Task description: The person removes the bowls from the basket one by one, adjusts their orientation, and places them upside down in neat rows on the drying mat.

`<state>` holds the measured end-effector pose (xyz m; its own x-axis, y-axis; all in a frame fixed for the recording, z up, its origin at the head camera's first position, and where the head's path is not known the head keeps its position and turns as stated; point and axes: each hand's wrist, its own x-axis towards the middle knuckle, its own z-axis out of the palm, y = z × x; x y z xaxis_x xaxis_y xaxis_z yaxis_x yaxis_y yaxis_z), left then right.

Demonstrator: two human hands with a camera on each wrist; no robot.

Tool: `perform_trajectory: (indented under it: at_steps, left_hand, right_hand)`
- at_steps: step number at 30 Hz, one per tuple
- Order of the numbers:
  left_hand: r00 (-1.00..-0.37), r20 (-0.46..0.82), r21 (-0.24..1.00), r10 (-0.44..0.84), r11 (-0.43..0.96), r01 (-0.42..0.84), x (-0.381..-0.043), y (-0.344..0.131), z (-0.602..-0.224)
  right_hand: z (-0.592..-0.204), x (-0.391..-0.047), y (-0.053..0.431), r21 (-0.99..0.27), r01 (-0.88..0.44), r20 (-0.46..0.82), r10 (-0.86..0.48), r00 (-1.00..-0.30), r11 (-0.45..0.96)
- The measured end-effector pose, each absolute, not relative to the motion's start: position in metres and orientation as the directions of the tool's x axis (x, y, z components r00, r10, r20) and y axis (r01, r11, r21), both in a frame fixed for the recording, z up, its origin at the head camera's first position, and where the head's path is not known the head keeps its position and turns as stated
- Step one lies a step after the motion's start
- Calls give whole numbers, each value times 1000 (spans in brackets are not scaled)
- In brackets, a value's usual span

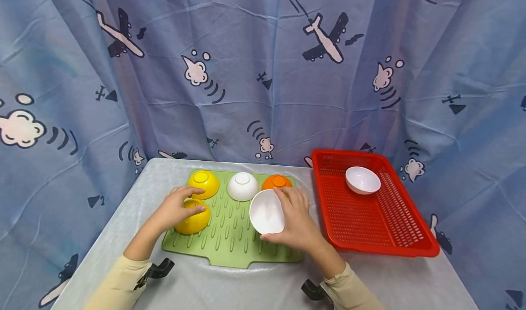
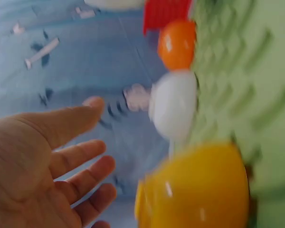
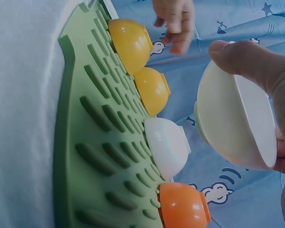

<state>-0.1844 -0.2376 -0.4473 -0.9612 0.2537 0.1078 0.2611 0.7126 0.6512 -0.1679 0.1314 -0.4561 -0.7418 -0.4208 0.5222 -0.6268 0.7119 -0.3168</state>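
Observation:
My right hand (image 1: 297, 221) grips a white bowl (image 1: 266, 212) by its rim, above the right part of a green drying mat (image 1: 234, 250). The bowl is tilted, its inside facing the head camera; in the right wrist view the thumb lies on the bowl's outer side. My left hand (image 1: 174, 207) hovers over the front yellow bowl (image 1: 193, 224), fingers apart and holding nothing. That bowl stands upside down on the mat. Behind it are another yellow bowl (image 1: 209, 185), a white bowl (image 1: 241, 189) and an orange bowl (image 1: 269, 182), all upside down in a row.
To the right of the mat stands a red plastic basket (image 1: 361, 230) with one white bowl (image 1: 363, 181) inside, its opening up. A blue patterned curtain (image 1: 255, 72) hangs behind and beside the pale-covered table (image 1: 213, 287).

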Motion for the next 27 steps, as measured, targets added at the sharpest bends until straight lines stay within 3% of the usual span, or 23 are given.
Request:
perform_trajectory:
  at_steps: [6,12,21,27]
  left_hand:
    - [-926,104,783,362,545,301,-178,-193,-433]
    - [-905,27,876,424,426,225,-168,-159,-430]
    - [-840,-43,937,541,313,154,-165,-145,-443]
    - [-835,-77,953,545,286,98,-164,-141,-447]
  right_hand:
    - [-458,-164,131,-320,-649,540,-430,-724,690]
    - [-457,-161,128,-292,-684,569,-453,-686,669]
    - [-458,-158,126,-228,-723,618,-477,-625,652]
    - [-457,-156,125,-208,-731,622,-489,-611,650]
